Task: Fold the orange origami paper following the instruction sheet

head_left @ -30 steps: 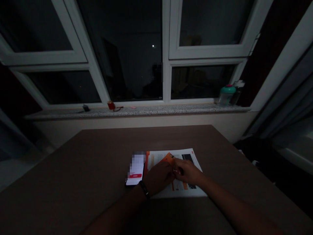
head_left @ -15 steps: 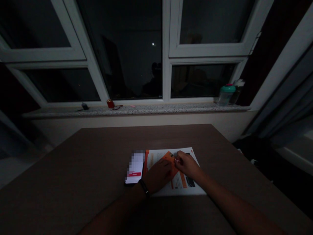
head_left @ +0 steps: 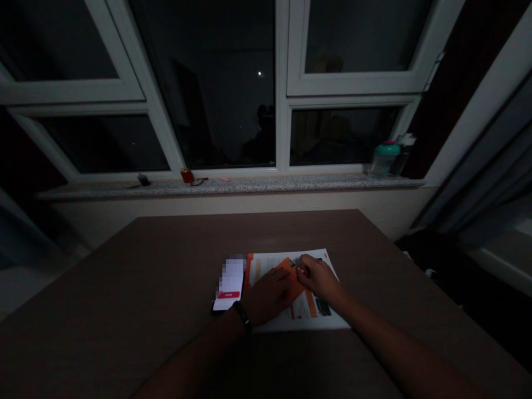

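An orange piece of paper or card lies at a slant on a white printed booklet with orange blocks and pictures. My left hand rests on the orange piece, fingers stretched out and pressing it down; a dark band circles that wrist. Beside its upper right edge, my right hand is closed in a pinch. Something small and pinkish shows at those fingertips, too small and dark to name. Left of the booklet is a phone with its screen lit, partly pixelated.
The brown table stretches out around the booklet. Behind it, a speckled stone sill runs under dark windows. On the sill are a small red jar, a dark little object and a bottle with a teal lid.
My right hand's fingers have shifted very slightly at the edge of the orange piece. My left hand stays in nearly the same spot, and the phone and booklet lie as before.
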Tool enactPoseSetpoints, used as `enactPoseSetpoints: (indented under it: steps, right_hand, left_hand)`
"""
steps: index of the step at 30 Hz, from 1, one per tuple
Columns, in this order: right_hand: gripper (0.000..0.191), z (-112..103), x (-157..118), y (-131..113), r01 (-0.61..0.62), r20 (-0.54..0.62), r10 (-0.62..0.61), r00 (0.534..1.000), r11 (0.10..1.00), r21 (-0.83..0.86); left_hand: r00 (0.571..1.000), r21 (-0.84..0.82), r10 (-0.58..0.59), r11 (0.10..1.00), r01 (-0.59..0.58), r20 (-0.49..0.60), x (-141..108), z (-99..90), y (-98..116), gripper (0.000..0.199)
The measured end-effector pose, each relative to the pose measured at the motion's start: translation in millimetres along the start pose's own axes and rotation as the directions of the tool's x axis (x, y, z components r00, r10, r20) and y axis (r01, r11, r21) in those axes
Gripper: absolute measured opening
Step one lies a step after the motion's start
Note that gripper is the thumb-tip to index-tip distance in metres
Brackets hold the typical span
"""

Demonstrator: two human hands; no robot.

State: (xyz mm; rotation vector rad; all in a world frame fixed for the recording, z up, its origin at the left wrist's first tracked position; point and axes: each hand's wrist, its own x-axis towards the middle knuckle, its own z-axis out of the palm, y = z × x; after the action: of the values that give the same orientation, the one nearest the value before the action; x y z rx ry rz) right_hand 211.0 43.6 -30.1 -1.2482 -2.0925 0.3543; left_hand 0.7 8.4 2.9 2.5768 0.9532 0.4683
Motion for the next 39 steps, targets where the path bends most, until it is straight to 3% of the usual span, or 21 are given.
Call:
enactPoseSetpoints:
  steps: [4,12,18,22,25,30,39]
  right_hand:
    - [0.016,0,0,3,-0.025,-0.023,0.024,0.999,0.999,-0.026]
    - [0.018,0,-6,0,0.096,0.117,-0.107,0.987,0.99,0.1]
    - [0.016,0,0,2,0.058,-0.04,-0.058,0.998,0.998,0.002]
    - [0.016,0,0,3,-0.004,-0.078,0.003,0.997,1.0,-0.011]
    - [0.015,-1,-3,2,0.02,-0.008,-0.019,1.0,0.999,0.026]
    - [0.018,-2,-6,0,0.171,0.115,-0.179,0.977,0.982,0.076]
    - [0.017,-2,1,3,0.109,-0.051,-0.114,0.992,0.989,-0.099]
  left_hand:
    - [0.999,0.017,-0.036,0.999,0.036,-0.019,-1,-1.7,5,0.022]
    - [0.999,0.065,-0.008,0.998,0.01,-0.037,3,6.5,2,0.025]
    - [0.999,0.106,0.011,0.994,-0.007,-0.035,2,2.6,5,0.015]
    - [0.999,0.105,0.01,0.994,-0.006,-0.038,1,1.8,3,0.02]
    - [0.999,0.102,0.025,0.995,-0.02,-0.048,1,2.8,2,0.019]
    - [0.997,0.103,0.064,0.993,-0.059,-0.05,2,-1.2,8,0.008]
    - [0.997,0.09,0.053,0.995,-0.049,-0.049,0,-0.5,5,0.009]
